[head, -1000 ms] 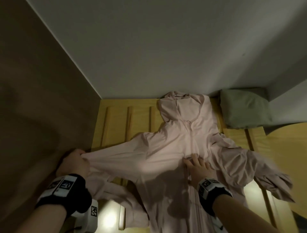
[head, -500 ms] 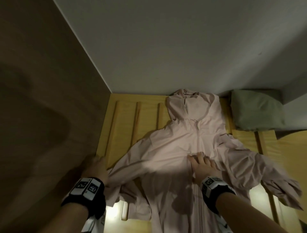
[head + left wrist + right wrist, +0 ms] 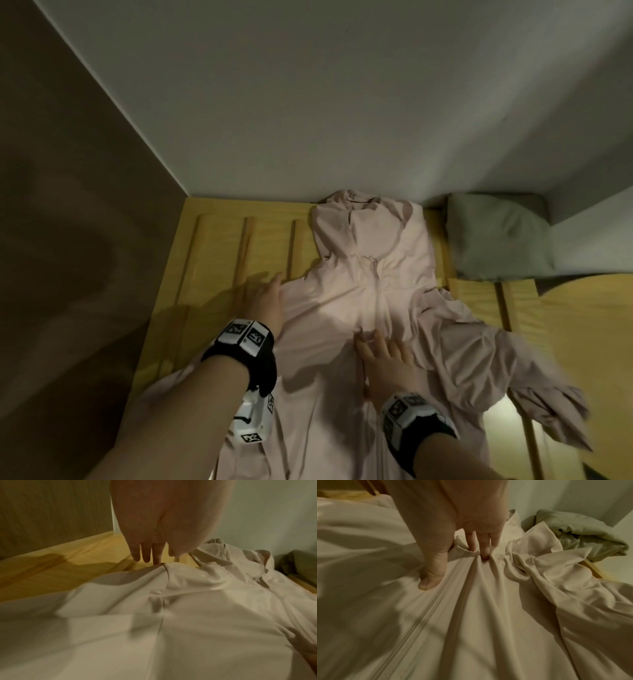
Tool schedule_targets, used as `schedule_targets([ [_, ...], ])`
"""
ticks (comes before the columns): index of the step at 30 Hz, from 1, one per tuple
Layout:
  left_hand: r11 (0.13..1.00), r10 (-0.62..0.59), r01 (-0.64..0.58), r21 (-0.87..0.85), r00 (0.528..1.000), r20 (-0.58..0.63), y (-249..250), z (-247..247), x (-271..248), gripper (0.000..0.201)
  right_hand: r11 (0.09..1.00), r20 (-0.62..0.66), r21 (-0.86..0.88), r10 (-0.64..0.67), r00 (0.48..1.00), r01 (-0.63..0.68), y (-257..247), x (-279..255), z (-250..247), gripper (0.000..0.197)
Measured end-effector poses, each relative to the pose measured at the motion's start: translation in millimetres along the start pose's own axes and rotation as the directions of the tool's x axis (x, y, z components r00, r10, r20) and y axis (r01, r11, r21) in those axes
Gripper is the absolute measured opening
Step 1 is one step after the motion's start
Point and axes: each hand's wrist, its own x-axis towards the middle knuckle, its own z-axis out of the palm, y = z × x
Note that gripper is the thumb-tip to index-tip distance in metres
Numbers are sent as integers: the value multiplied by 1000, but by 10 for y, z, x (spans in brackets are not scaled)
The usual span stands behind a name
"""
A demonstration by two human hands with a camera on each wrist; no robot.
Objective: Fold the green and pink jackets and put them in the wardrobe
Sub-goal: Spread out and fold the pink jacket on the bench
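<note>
The pink jacket (image 3: 363, 308) lies spread face up on the slatted wooden bed (image 3: 219, 246), hood against the back wall, one sleeve crumpled toward the right edge. The left hand (image 3: 263, 301) lies flat with straight fingers (image 3: 147, 553) at the jacket's left shoulder edge, fingertips touching the fabric. The right hand (image 3: 387, 363) presses down on the middle of the jacket by the zip, fingers (image 3: 485, 545) spread and dug into bunched cloth. The green jacket (image 3: 496, 236) sits folded in the back right corner.
</note>
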Motion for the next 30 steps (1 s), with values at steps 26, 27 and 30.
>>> schedule_targets([
  [26,956,288,-287,-59,958,5,556,423,-447,64,975,-101,187,-104,990,121,194,137,296,76],
  [27,939,344,-345,5,938,30,620,547,-521,67,947,-136,282,-122,983,156,267,109,317,71],
  [30,872,426,-446,203,894,138,814,894,-702,75,780,-260,596,-38,965,192,608,-34,308,48],
])
